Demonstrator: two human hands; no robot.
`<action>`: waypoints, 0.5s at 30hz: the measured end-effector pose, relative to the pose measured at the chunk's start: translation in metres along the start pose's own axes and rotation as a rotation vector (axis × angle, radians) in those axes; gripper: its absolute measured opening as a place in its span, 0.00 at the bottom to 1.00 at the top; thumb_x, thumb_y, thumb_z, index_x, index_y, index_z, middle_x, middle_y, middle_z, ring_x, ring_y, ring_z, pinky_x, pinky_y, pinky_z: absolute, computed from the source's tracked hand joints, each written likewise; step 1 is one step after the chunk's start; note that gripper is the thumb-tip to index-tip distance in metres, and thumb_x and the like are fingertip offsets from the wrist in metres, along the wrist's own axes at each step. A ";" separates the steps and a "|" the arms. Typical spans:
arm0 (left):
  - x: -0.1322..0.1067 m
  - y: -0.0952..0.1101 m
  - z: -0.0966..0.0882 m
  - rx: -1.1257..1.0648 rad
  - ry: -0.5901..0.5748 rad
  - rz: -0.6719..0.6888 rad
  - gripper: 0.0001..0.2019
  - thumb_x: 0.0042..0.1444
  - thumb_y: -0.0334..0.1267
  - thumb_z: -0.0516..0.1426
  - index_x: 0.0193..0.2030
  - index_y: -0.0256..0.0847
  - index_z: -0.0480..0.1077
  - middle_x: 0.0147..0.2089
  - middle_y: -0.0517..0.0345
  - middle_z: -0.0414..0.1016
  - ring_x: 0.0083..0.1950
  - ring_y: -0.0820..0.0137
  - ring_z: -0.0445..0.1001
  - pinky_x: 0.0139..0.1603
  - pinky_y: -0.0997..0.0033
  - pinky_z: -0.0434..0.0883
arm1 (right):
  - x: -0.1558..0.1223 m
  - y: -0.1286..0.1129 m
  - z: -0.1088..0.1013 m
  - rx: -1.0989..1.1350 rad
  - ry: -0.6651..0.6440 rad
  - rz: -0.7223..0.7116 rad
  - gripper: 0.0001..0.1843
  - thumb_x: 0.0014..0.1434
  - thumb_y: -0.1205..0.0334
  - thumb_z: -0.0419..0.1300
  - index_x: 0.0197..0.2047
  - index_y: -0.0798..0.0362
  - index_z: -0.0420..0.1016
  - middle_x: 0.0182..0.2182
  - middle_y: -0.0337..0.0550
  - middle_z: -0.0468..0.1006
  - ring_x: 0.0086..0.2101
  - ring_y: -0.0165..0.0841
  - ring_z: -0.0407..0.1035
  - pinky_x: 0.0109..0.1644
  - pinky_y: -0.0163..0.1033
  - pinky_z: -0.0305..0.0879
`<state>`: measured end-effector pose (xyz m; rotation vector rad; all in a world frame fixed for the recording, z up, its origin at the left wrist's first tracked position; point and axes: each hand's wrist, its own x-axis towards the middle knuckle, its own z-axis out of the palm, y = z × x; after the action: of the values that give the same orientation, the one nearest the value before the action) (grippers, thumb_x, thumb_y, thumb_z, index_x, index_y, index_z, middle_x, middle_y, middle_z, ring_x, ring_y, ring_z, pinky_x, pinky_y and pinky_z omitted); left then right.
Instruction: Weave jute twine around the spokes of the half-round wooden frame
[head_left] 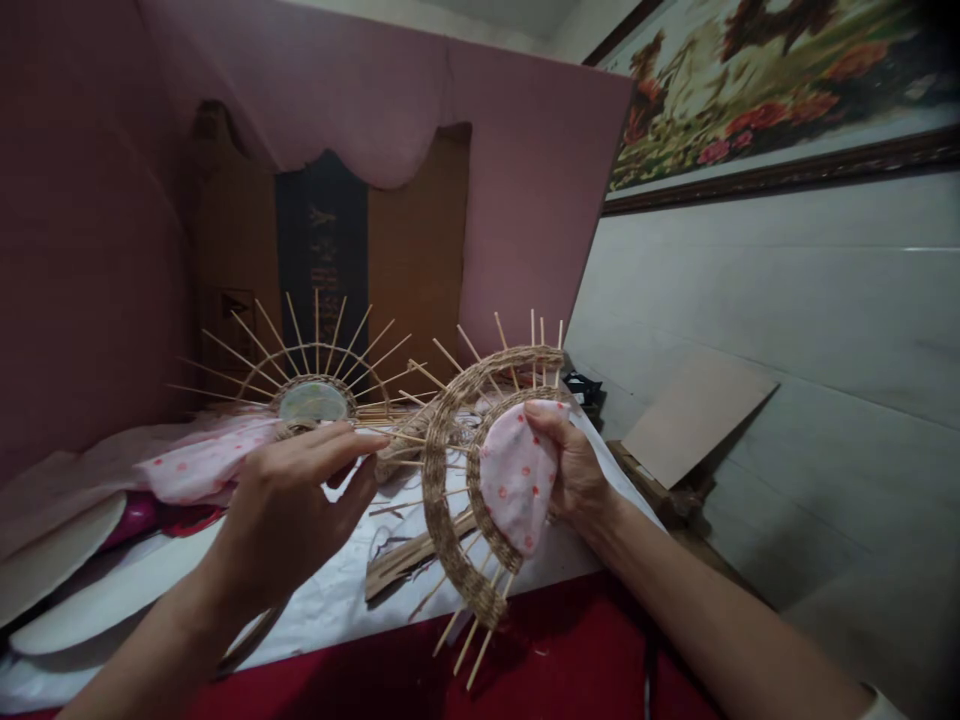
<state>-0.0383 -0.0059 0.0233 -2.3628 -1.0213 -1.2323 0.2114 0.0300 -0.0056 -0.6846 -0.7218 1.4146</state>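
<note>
My right hand [574,465] grips a round woven piece [450,500] by its centre, which is covered in pink dotted cloth [517,485]. The piece is tilted on edge, with two rope-wound rings and thin wooden sticks radiating outward. My left hand [300,505] is to its left, fingers stretched toward the sticks, fingertips touching or nearly touching one stick. The left hand holds nothing that I can see.
A second sunburst frame with a small round mirror [313,400] stands behind on the table. Pink dotted fabric [202,465] lies at left on white paper [330,600]. White oval boards [52,550] sit far left. A cardboard sheet [697,410] leans against the right wall.
</note>
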 end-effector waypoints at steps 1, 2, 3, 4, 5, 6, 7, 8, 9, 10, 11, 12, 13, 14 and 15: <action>-0.001 0.003 0.002 0.048 0.026 0.054 0.07 0.54 0.30 0.55 0.37 0.36 0.75 0.30 0.52 0.78 0.28 0.66 0.74 0.29 0.65 0.70 | -0.001 0.001 0.001 -0.002 0.006 -0.013 0.08 0.42 0.61 0.68 0.23 0.54 0.73 0.20 0.35 0.76 0.22 0.29 0.68 0.29 0.34 0.65; -0.001 0.006 0.004 0.087 0.035 0.097 0.07 0.55 0.30 0.55 0.36 0.36 0.74 0.29 0.52 0.77 0.28 0.66 0.74 0.28 0.65 0.69 | -0.002 0.001 0.002 -0.001 0.007 -0.021 0.08 0.42 0.61 0.68 0.23 0.54 0.73 0.20 0.35 0.76 0.22 0.29 0.68 0.29 0.34 0.65; -0.001 0.009 0.006 0.118 0.031 0.132 0.06 0.55 0.29 0.55 0.36 0.36 0.74 0.28 0.54 0.76 0.27 0.67 0.74 0.26 0.66 0.68 | -0.003 0.002 0.003 0.003 0.006 -0.027 0.08 0.42 0.61 0.68 0.23 0.54 0.73 0.20 0.35 0.76 0.22 0.28 0.68 0.29 0.34 0.65; -0.002 0.011 0.008 0.133 0.014 0.160 0.07 0.56 0.28 0.55 0.37 0.36 0.74 0.26 0.55 0.75 0.25 0.68 0.73 0.25 0.68 0.67 | -0.004 0.003 0.004 0.010 0.004 -0.035 0.09 0.42 0.61 0.68 0.23 0.54 0.73 0.19 0.35 0.76 0.22 0.28 0.68 0.29 0.33 0.65; -0.002 0.013 0.010 0.132 -0.011 0.179 0.07 0.56 0.28 0.55 0.38 0.36 0.74 0.26 0.56 0.75 0.25 0.68 0.72 0.24 0.68 0.66 | -0.005 0.004 0.005 0.017 0.002 -0.042 0.09 0.42 0.61 0.68 0.22 0.54 0.73 0.19 0.34 0.76 0.22 0.28 0.68 0.28 0.33 0.65; -0.002 0.015 0.011 0.120 -0.025 0.194 0.07 0.56 0.27 0.55 0.39 0.36 0.74 0.26 0.56 0.75 0.25 0.69 0.72 0.24 0.69 0.66 | -0.005 0.005 0.005 0.022 0.000 -0.043 0.09 0.42 0.61 0.68 0.22 0.54 0.73 0.19 0.34 0.76 0.21 0.28 0.67 0.28 0.33 0.65; -0.003 0.015 0.012 0.104 -0.031 0.199 0.07 0.56 0.27 0.55 0.40 0.35 0.73 0.27 0.56 0.75 0.26 0.69 0.72 0.24 0.69 0.66 | -0.005 0.005 0.005 0.026 -0.003 -0.041 0.09 0.42 0.60 0.68 0.23 0.54 0.73 0.19 0.35 0.76 0.22 0.28 0.68 0.28 0.33 0.65; -0.003 0.015 0.012 0.088 -0.031 0.197 0.08 0.56 0.28 0.55 0.41 0.36 0.73 0.28 0.56 0.76 0.27 0.69 0.73 0.25 0.70 0.67 | -0.005 0.006 0.005 0.030 -0.004 -0.041 0.09 0.43 0.60 0.68 0.23 0.54 0.73 0.20 0.35 0.76 0.22 0.28 0.68 0.29 0.33 0.65; -0.004 0.014 0.013 0.074 -0.023 0.188 0.08 0.56 0.28 0.55 0.42 0.36 0.73 0.29 0.56 0.76 0.27 0.69 0.73 0.25 0.70 0.67 | -0.005 0.006 0.005 0.035 -0.004 -0.043 0.09 0.43 0.59 0.68 0.24 0.54 0.73 0.20 0.35 0.76 0.22 0.28 0.68 0.29 0.34 0.66; -0.004 0.013 0.013 0.064 -0.019 0.176 0.08 0.56 0.28 0.56 0.42 0.36 0.73 0.29 0.56 0.76 0.27 0.70 0.73 0.25 0.70 0.67 | -0.005 0.006 0.004 0.041 -0.003 -0.050 0.10 0.43 0.59 0.68 0.24 0.54 0.73 0.20 0.35 0.76 0.22 0.29 0.68 0.29 0.34 0.66; -0.005 0.012 0.013 0.057 -0.017 0.165 0.08 0.56 0.28 0.56 0.43 0.36 0.73 0.29 0.56 0.75 0.27 0.70 0.73 0.26 0.70 0.67 | -0.004 0.007 0.004 0.049 0.000 -0.063 0.10 0.43 0.59 0.68 0.24 0.53 0.73 0.21 0.35 0.76 0.22 0.29 0.69 0.30 0.34 0.66; -0.005 0.010 0.013 0.053 -0.013 0.158 0.08 0.56 0.28 0.56 0.43 0.36 0.73 0.28 0.56 0.75 0.27 0.70 0.72 0.25 0.70 0.67 | -0.003 0.007 0.003 0.056 0.002 -0.081 0.10 0.43 0.59 0.69 0.24 0.53 0.73 0.21 0.35 0.76 0.23 0.29 0.69 0.30 0.34 0.66; -0.005 0.010 0.013 0.051 -0.006 0.156 0.08 0.56 0.28 0.56 0.42 0.36 0.73 0.27 0.57 0.74 0.26 0.70 0.71 0.25 0.70 0.67 | -0.002 0.007 0.002 0.061 0.004 -0.098 0.10 0.42 0.58 0.69 0.24 0.53 0.73 0.21 0.35 0.77 0.23 0.29 0.69 0.30 0.34 0.66; -0.005 0.009 0.014 0.049 0.005 0.158 0.08 0.56 0.28 0.57 0.42 0.36 0.73 0.26 0.57 0.73 0.26 0.70 0.71 0.25 0.70 0.66 | -0.001 0.007 0.001 0.058 0.002 -0.109 0.10 0.42 0.58 0.69 0.25 0.52 0.73 0.21 0.35 0.77 0.23 0.30 0.69 0.30 0.35 0.66; -0.006 0.009 0.014 0.043 0.024 0.155 0.07 0.56 0.28 0.57 0.41 0.36 0.73 0.26 0.57 0.73 0.25 0.71 0.70 0.25 0.70 0.66 | 0.000 0.007 0.001 0.032 -0.017 -0.105 0.11 0.43 0.56 0.68 0.25 0.52 0.72 0.21 0.35 0.77 0.24 0.31 0.70 0.31 0.35 0.67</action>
<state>-0.0259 -0.0072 0.0112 -2.3399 -0.8309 -1.1667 0.2065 0.0299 -0.0106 -0.6018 -0.7370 1.3344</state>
